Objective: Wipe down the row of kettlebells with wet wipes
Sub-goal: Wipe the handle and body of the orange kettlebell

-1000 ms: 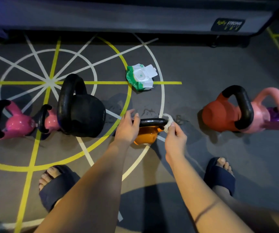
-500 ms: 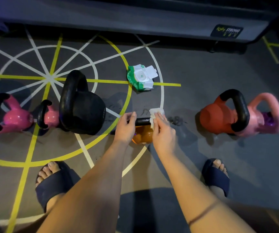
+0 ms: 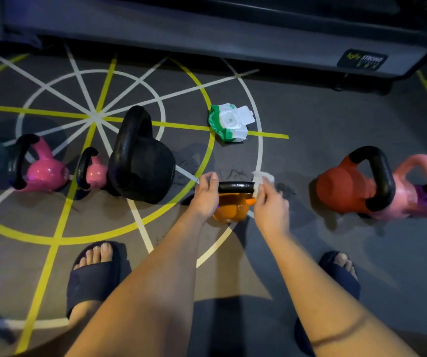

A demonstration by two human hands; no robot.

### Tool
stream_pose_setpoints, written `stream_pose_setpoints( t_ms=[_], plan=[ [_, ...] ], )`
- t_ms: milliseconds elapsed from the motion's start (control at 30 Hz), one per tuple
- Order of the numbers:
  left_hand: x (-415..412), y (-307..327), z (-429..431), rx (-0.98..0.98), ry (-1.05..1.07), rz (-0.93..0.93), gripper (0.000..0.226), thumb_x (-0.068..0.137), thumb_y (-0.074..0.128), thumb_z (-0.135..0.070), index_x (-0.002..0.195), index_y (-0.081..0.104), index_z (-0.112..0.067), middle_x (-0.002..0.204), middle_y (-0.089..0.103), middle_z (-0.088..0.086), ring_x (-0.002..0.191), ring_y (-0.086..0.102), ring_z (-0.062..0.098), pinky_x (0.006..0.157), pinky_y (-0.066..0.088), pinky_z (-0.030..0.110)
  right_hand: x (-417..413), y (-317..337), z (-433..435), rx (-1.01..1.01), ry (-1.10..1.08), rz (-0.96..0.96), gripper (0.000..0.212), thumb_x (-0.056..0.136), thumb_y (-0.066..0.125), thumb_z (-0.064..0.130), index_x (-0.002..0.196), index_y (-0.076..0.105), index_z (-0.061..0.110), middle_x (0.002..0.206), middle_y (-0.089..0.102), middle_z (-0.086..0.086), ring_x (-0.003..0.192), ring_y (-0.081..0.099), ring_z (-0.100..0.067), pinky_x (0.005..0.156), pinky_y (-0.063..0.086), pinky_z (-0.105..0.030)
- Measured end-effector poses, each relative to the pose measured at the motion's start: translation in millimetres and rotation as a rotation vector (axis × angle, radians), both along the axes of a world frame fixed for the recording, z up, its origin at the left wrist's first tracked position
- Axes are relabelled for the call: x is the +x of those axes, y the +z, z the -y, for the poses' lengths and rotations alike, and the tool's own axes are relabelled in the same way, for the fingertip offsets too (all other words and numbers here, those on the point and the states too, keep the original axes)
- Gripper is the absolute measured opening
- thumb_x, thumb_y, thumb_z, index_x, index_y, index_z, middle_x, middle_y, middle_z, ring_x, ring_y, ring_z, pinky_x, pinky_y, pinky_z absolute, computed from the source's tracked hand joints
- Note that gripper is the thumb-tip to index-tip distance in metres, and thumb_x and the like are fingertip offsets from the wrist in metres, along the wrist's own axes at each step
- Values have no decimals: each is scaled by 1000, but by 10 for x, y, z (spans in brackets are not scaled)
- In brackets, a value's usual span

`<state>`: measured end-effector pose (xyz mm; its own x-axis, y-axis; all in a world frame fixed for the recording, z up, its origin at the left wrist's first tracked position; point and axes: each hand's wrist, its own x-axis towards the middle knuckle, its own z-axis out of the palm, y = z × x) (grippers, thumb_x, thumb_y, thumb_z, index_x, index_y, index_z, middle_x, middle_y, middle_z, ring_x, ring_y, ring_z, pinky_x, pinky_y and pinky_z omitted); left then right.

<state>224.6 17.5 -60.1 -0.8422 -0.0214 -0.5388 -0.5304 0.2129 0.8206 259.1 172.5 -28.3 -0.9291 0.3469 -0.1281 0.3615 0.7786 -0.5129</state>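
My right hand point(image 3: 271, 207): fingers and thumb curled in, pinching a white wet wipe point(image 3: 262, 179) against the right end of the black handle point(image 3: 235, 187). The wipe wraps over the bar and bunches up past my fingertips.
My left hand point(image 3: 206, 195): curled round the left end of that same handle, with the thumb tip showing on top.
Orange kettlebell point(image 3: 233, 210): upright on the floor between my two hands, its handle running left to right. The round body shows below the bar, with both edges hidden by my hands. It sits on the outer white ring painted on the floor.
Wipes pack point(image 3: 229, 122): green and white with the lid flipped open, lying flat beyond the orange kettlebell and apart from it, at the yellow line.
To my left: a big black kettlebell point(image 3: 143, 163) is nearest, standing apart from the orange one. Just beside it is a small pink kettlebell point(image 3: 95, 173), then a larger pink kettlebell point(image 3: 44, 172), both with black handles.
To my right: well apart, a red kettlebell point(image 3: 341, 188) with a black handle sits close against a pale pink kettlebell point(image 3: 423, 173). Something purple point(image 3: 424, 197) shows behind them, and I cannot tell what it is.
My feet: in dark slides, the left foot point(image 3: 96, 269) and the right foot point(image 3: 341, 269) on either side of my forearms.
Floor point(image 3: 323, 140): grey, marked with yellow and white lines like a spoked wheel.
Far edge: a long grey pad point(image 3: 207, 29) with a label point(image 3: 361, 60) reading STRONG.
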Motion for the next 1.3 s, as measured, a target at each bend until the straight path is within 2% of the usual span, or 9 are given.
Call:
stream_pose_setpoints(
  t_ms=[100,167,200,333,600,800,933,1167,1300],
  plan=[
    [-6,-34,6,21,8,-2,46,108,23,-55,148,32,-35,151,39,7,125,46,24,88,38,21,20,-18,0,67,-45,52,42,108,33,30,148,46,29,117,68,-14,112,63,-36,74,43,-31],
    [-22,-20,-16,29,17,-17,51,107,25,-55,153,26,-34,159,32,6,138,41,27,105,34,32,27,-37,122,106,124,-6,45,108,35,23,153,42,18,147,54,-11,141,44,-30,106,45,-40],
    [-36,-5,-23,41,25,-22,53,107,27,-55,156,23,-33,162,28,6,143,38,28,111,31,36,16,-51,191,124,235,-33,46,108,37,17,153,41,13,157,42,-7,150,29,-23,122,28,-37],
    [-88,93,-38,42,31,0,60,108,29,-53,160,14,-29,168,17,9,149,31,31,119,25,44,-119,34,290,183,429,-49,47,107,39,10,153,40,12,162,33,-5,154,19,-16,124,1,-31],
    [-116,72,64,20,-69,15,55,108,22,-55,159,14,-37,167,22,4,148,32,30,114,27,41,-106,20,125,81,-32,77,40,105,35,23,143,49,25,138,57,-14,137,43,-45,101,46,-56],
    [-128,40,78,52,-72,11,56,108,25,-53,159,15,-34,167,22,8,149,31,29,120,26,43,-95,-97,327,258,558,-133,62,94,51,0,154,37,9,160,37,-8,152,24,-21,124,-1,-37],
    [-140,35,93,59,-71,23,55,109,24,-51,160,14,-34,167,19,4,148,31,29,104,31,30,-134,37,6,139,148,64,50,104,39,12,150,42,29,146,55,-5,152,20,-37,107,41,-55],
    [-137,12,111,44,-98,4,55,108,25,-54,159,15,-35,167,22,6,148,33,27,118,25,41,-72,-60,161,262,556,-112,57,99,43,1,154,37,10,160,35,-5,152,23,-19,125,3,-37],
    [-141,10,111,33,-109,27,54,107,22,-56,158,12,-41,166,23,4,147,33,30,105,31,36,-109,111,-107,169,268,152,53,103,36,14,154,34,30,149,52,-4,152,17,-37,108,41,-52]
  ],
)
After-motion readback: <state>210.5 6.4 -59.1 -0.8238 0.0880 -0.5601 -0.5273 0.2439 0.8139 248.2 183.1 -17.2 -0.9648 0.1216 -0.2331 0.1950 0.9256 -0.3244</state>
